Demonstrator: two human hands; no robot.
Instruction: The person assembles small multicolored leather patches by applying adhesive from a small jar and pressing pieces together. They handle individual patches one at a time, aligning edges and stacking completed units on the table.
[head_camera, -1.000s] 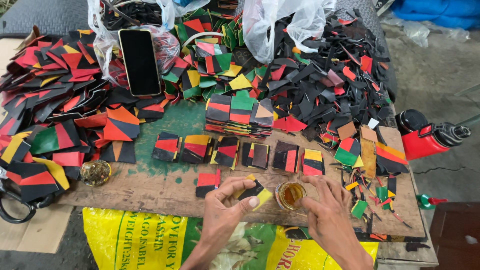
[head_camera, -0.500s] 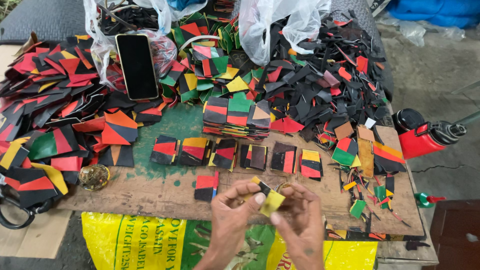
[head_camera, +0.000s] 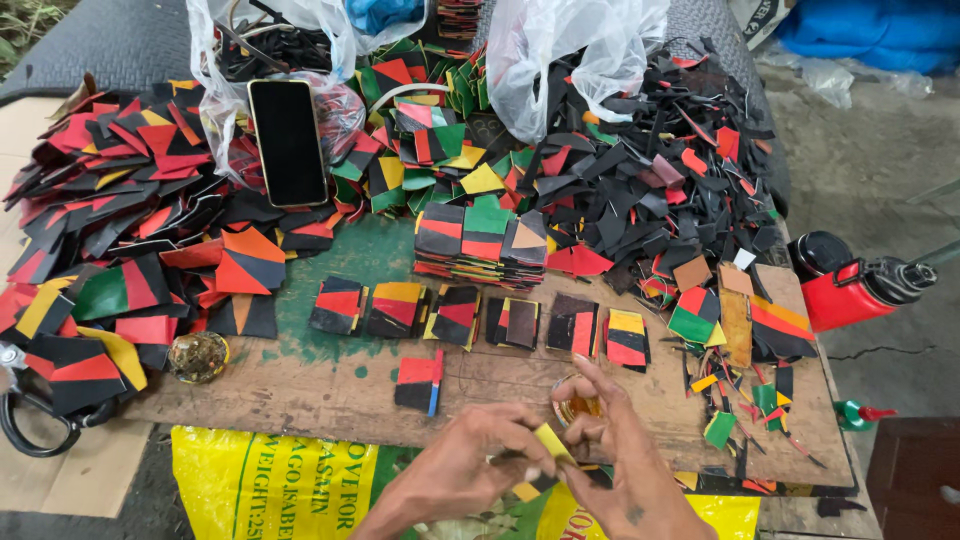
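From the head camera, both hands meet at the near edge of the wooden board (head_camera: 330, 395). The left hand (head_camera: 470, 465) is closed in a pinch, thumb and fingertips gripping a small yellow and black piece (head_camera: 550, 445) of cut material. The right hand (head_camera: 625, 465) sits just to the right of it, touching the same piece from the other side; its lower fingers curl in to the piece while the upper fingers spread loosely forward.

Just beyond the right hand's fingers stands a small round tin (head_camera: 580, 405) with amber contents, partly hidden by them. Up and left of the left hand lies a single red and black piece (head_camera: 418, 380) with a blue edge. Farther ahead of both hands runs a row of small assembled pieces (head_camera: 470, 318), and behind that a neat stack (head_camera: 480, 240) of red, green and black pieces.

Well to the left of the left hand lies a round brass-coloured lid (head_camera: 197, 356). Far ahead on the left a dark phone (head_camera: 288, 142) rests on heaped offcuts. Well to the right of the right hand lies a red and black bottle (head_camera: 850, 290). Under the wrists spreads a yellow sack (head_camera: 280, 485).
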